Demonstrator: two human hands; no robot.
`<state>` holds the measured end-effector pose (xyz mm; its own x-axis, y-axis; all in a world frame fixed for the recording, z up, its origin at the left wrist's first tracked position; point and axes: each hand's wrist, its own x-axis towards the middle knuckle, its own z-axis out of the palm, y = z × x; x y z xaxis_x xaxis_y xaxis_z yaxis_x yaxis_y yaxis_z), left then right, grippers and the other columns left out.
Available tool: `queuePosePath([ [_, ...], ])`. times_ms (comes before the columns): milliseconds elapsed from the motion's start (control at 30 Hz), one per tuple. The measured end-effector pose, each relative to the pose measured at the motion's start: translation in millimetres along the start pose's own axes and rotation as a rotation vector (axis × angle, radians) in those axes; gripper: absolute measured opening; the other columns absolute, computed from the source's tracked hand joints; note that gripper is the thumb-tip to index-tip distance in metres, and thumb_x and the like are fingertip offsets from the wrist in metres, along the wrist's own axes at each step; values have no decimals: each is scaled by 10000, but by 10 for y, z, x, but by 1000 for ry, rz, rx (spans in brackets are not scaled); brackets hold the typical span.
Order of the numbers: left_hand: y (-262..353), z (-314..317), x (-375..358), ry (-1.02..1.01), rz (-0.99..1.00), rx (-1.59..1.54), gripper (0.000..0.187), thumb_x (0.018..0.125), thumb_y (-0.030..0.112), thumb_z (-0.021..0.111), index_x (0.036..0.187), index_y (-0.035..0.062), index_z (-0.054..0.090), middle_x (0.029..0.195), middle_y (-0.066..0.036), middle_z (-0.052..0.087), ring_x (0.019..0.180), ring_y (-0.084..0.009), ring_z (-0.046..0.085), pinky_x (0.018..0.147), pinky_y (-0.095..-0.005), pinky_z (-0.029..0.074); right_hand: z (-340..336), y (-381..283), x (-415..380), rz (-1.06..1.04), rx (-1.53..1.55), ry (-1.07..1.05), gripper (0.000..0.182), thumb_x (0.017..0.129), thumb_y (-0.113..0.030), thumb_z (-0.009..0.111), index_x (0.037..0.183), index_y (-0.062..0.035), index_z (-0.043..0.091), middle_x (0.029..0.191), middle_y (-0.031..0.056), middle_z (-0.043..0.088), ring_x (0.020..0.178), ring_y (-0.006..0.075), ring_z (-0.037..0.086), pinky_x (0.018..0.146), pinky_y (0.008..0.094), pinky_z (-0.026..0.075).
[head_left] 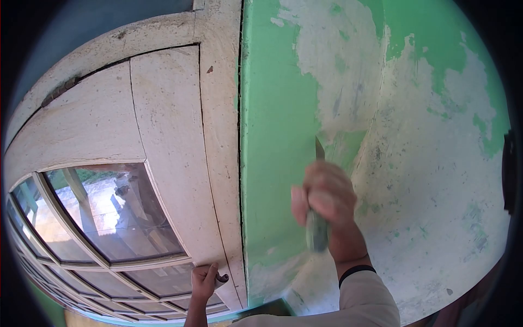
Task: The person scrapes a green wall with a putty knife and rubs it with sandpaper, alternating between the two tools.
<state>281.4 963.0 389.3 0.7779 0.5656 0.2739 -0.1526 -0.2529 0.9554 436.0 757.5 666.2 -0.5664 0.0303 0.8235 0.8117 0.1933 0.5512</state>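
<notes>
My right hand (329, 196), slightly blurred, is wrapped round the pale grey-green handle of a scraper (317, 231). The dark, narrow blade points up from the fist, with its tip close to the boundary between green paint and bared plaster on the wall (280, 163). Low on the left, my left hand (204, 280) is closed round a dark door handle (222, 278), whose end shows beside the fingers. That handle sits on the white wooden door (169, 109), near its right-hand edge.
Glass panes (117, 212) in the door reflect light and a tiled floor. Beyond a wall corner, a second wall face (436, 191) carries patchy green paint over whitish plaster. A dark object (509, 171) juts in at the far right. A dark gap runs between door frame and wall.
</notes>
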Motion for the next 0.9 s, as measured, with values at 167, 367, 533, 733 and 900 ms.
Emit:
queuePosePath([
  [167,-41,-6,0,2,7,-14,406,898,171,584,537,-14,572,456,-15,503,431,-59,426,421,-256,325,-73,-41,48,31,-9,-1,310,672,86,644,725,-80,388,571,4,419,428,151,415,378,268,327],
  [367,-24,-7,-4,-8,-7,1,414,900,176,582,532,-14,561,450,-7,479,434,-56,408,420,-261,314,13,68,-18,57,-53,26,306,693,86,642,732,-78,387,569,2,415,426,154,411,375,276,320],
  [533,-90,3,13,8,34,24,422,900,179,583,528,-15,546,443,1,448,434,-55,386,418,-266,303,-18,8,-45,12,10,-21,306,715,70,655,745,-72,386,569,4,417,417,153,407,369,280,320],
  [733,-66,16,16,14,20,-13,426,900,176,581,523,-15,532,442,-3,454,435,-56,388,419,-264,304,-75,-59,-14,30,2,22,304,702,88,633,713,-67,372,560,8,403,412,150,409,364,276,322],
  [900,-124,5,5,6,-10,-11,428,900,176,582,519,-12,529,441,0,451,434,-51,382,418,-263,302,-12,88,-118,29,-49,-13,320,660,101,641,727,-77,383,562,8,396,424,148,418,371,268,343],
])
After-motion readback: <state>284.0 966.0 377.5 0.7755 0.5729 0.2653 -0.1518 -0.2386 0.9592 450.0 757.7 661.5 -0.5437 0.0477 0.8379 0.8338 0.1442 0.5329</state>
